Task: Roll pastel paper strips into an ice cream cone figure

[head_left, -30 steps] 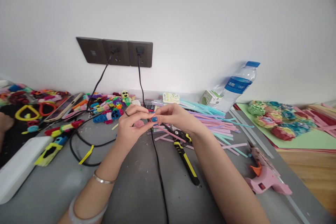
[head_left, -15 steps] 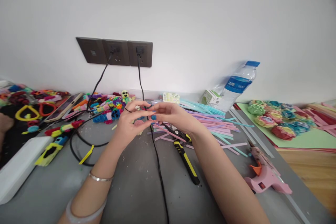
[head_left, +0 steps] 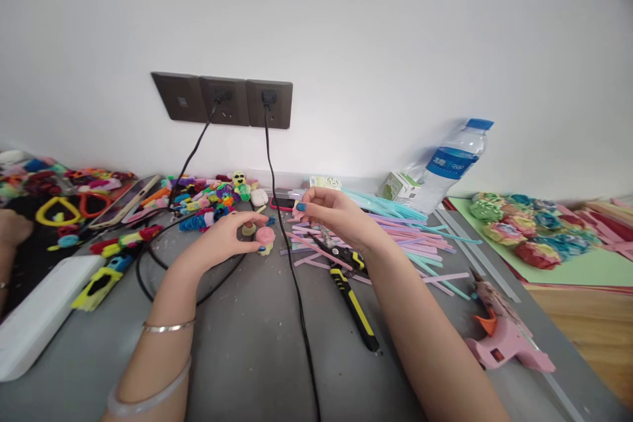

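My left hand (head_left: 225, 237) is spread, thumb and fingers apart on either side of a small round piece with a pink top and pale yellow base (head_left: 266, 237) on the grey table. Whether the fingertips touch it I cannot tell. A little to the right, my right hand (head_left: 333, 212) pinches a small pink piece (head_left: 298, 211), mostly hidden by the fingers. Below the right hand lie black-and-yellow pliers (head_left: 353, 306), beside a pile of pink, purple and turquoise pipe cleaners (head_left: 395, 231). A black cable (head_left: 294, 270) runs between my hands.
A pink glue gun (head_left: 509, 343) lies at the right, near clear glue sticks. A water bottle (head_left: 452, 165) leans on the wall. Left are a white box (head_left: 47, 316), a phone (head_left: 126, 201) and colourful fuzzy figures. Another person's hand (head_left: 14, 227) shows at the far left.
My hands, together before, have parted. The left has moved down and left to the pink-topped piece and opened; the right keeps its pinch, now with a small pink piece visible. The view shifted slightly.
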A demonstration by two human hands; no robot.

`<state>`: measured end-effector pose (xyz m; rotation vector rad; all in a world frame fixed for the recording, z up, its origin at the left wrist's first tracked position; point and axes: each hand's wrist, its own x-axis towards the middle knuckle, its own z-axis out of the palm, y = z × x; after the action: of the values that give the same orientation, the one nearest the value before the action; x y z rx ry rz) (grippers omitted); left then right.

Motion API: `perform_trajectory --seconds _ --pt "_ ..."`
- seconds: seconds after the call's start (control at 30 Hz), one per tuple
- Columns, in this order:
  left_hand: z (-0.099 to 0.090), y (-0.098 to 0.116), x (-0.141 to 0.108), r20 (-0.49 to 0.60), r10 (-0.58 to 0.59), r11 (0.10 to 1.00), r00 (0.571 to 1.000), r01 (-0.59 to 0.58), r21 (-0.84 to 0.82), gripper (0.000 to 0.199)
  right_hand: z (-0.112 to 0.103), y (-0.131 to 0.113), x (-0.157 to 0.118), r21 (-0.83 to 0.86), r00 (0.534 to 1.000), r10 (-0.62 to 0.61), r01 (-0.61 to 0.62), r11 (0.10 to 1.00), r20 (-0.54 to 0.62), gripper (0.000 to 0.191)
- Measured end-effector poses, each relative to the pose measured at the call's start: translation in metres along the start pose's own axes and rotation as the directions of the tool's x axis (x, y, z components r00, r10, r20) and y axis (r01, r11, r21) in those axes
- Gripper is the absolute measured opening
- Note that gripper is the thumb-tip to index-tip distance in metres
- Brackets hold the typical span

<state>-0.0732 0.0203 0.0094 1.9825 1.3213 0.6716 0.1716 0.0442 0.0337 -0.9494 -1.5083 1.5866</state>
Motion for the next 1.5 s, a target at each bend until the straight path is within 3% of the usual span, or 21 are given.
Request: perform_trajectory --seconds 0.17,0.27,0.43,0.6,0.7,0.87,1.03,1.33,1.5 --pt "0.0 0.002 0.001 0.016 0.017 0.997 1.0 -0.016 -0.071 0.019 0.0 -0.003 -0.001 -0.041 0.999 -0.038 0.038 0.998 -0.018 0.022" --pt "-0.001 0.002 0.002 -0.059 -0.019 0.967 0.998 0.003 -0.254 0.027 -0.003 -0.001 0.001 -0.019 0.997 -0.055 0.054 0.998 -0.052 0.028" --pt "0.008 0.001 0.009 -0.123 -0.162 0.792 0.979 0.055 -0.609 0.039 -0.007 0.0 0.002 0.062 0.99 -0.055 0.063 0.996 -0.13 0.028" --pt "0.024 0.005 0.015 -0.051 -0.21 0.575 0.976 0.081 -0.814 0.039 -0.008 -0.002 0.002 0.063 0.985 -0.078 0.089 0.994 -0.156 0.033" --pt "0.031 0.01 0.017 0.01 -0.187 0.518 0.982 0.107 -0.849 0.036 -0.009 -0.001 0.003 0.058 0.981 -0.102 0.113 0.992 -0.164 0.033" --pt "0.037 0.016 0.017 0.08 -0.175 0.526 0.981 0.162 -0.835 0.032 -0.01 -0.001 0.003 -0.032 0.973 -0.145 0.142 0.989 -0.178 0.03" --pt "0.039 0.021 0.015 0.117 -0.155 0.551 0.981 0.184 -0.814 0.041 -0.008 -0.005 0.002 -0.164 0.96 -0.202 0.171 0.972 -0.196 0.028" --pt "0.042 0.03 0.014 0.115 -0.161 0.56 0.98 0.187 -0.807 0.036 -0.002 -0.002 0.005 -0.309 0.949 -0.259 0.196 0.931 -0.178 0.021" --pt "0.043 0.028 0.015 0.113 -0.162 0.551 0.98 0.184 -0.814 0.034 -0.001 -0.007 0.002 -0.35 0.961 -0.245 0.185 0.918 -0.133 0.028"
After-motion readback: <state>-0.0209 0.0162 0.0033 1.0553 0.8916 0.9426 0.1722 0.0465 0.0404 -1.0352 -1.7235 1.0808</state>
